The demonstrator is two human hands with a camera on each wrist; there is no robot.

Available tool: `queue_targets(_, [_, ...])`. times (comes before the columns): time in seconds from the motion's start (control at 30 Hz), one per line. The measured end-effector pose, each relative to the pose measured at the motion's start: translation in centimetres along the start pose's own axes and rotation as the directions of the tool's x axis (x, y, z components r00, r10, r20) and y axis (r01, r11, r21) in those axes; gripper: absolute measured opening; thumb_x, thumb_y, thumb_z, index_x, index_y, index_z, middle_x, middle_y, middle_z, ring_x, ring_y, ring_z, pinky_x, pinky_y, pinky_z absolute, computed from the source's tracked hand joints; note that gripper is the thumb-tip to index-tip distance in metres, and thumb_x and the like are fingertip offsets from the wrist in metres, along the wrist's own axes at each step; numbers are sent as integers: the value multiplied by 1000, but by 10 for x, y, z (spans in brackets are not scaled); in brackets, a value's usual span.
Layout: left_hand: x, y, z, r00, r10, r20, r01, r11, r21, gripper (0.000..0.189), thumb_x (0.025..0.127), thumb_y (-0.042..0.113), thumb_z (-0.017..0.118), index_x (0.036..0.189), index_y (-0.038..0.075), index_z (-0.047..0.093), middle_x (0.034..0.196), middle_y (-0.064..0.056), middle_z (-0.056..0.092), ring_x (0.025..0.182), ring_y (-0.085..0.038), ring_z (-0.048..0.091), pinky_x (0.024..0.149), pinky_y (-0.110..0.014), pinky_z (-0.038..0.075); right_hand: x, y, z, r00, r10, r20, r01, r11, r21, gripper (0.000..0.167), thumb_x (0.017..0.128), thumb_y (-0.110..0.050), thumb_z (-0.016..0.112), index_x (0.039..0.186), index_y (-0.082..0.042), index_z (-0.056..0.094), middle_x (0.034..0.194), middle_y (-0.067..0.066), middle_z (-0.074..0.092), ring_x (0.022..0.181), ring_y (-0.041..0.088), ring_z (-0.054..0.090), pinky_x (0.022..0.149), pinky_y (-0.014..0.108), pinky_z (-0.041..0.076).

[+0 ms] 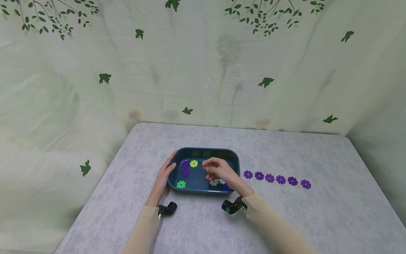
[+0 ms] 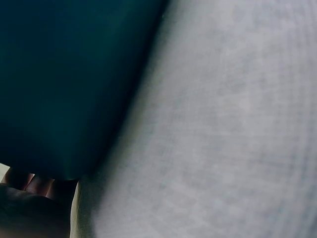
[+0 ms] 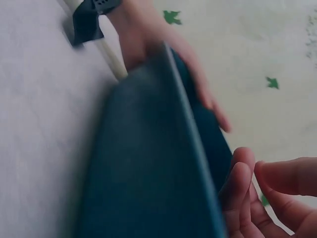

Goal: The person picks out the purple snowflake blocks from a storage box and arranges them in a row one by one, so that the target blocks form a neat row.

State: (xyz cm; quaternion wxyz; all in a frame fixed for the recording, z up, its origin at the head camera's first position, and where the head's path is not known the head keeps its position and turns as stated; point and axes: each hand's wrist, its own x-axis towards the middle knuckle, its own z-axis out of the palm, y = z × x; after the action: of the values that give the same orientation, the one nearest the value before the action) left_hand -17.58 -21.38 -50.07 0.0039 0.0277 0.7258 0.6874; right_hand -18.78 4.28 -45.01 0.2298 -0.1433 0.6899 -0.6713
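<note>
A dark blue-green tray (image 1: 200, 192) lies on the table with small flower-shaped discs in it. My left hand (image 1: 165, 171) grips its left end, thumb over the rim and fingers along the outside. The right hand (image 1: 220, 171) is over the tray's right half, fingers bent and thumb near the fingertips; whether a disc is between them is hidden. Just by its fingertips shows part of a yellow disc (image 1: 203, 162). Another yellow disc (image 1: 194, 163), purple discs (image 1: 185, 173), a green disc (image 1: 181, 184) and white discs (image 1: 214, 182) lie inside. The left wrist view shows mostly tray wall (image 2: 64, 74).
Several purple flower discs (image 1: 269, 178) form a row on the grey table (image 1: 333, 211), right of the tray. A pale curtain (image 1: 203, 70) with leaf and bird prints hangs behind the table. Each wrist carries a black camera (image 1: 232, 206).
</note>
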Motion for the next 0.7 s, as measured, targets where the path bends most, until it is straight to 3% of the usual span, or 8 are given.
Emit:
queue_targets(0.23, [-3, 10, 0, 1000, -20, 9, 20, 1000, -4, 48, 103, 25, 43, 150, 19, 34, 154, 3, 28, 142, -14, 17, 114, -44, 9, 29, 7, 43, 996, 88, 19, -88, 996, 18, 27, 97, -2, 50, 121, 7, 55, 120, 26, 55, 72, 17, 62, 72, 32, 55])
queue_targets(0.47, [-10, 31, 3, 998, -44, 37, 44, 999, -8, 49, 104, 19, 39, 152, 13, 29, 156, -3, 23, 143, -20, 14, 114, -47, 9, 46, 11, 65, 988, 155, -10, -155, 987, 51, 30, 95, 2, 47, 124, 6, 54, 119, 21, 54, 77, 20, 62, 76, 35, 55])
queue_targets(0.6, [-10, 30, 3, 998, -38, 41, 39, 999, -11, 49, 104, 18, 39, 152, 12, 28, 156, -4, 22, 143, -21, 13, 114, -49, 9, 51, 12, 69, 983, 183, 7, -183, 983, 17, 30, 97, 1, 44, 125, 4, 53, 116, 19, 54, 82, 23, 63, 78, 36, 54])
queue_targets(0.7, [-7, 20, 2, 999, -28, 35, 28, 999, -23, 49, 104, 20, 40, 151, 14, 30, 156, -3, 23, 143, -21, 13, 114, -49, 8, 51, 13, 69, 983, 181, 17, -180, 983, -34, 29, 97, 1, 44, 124, 6, 53, 112, 19, 55, 83, 26, 64, 76, 36, 55])
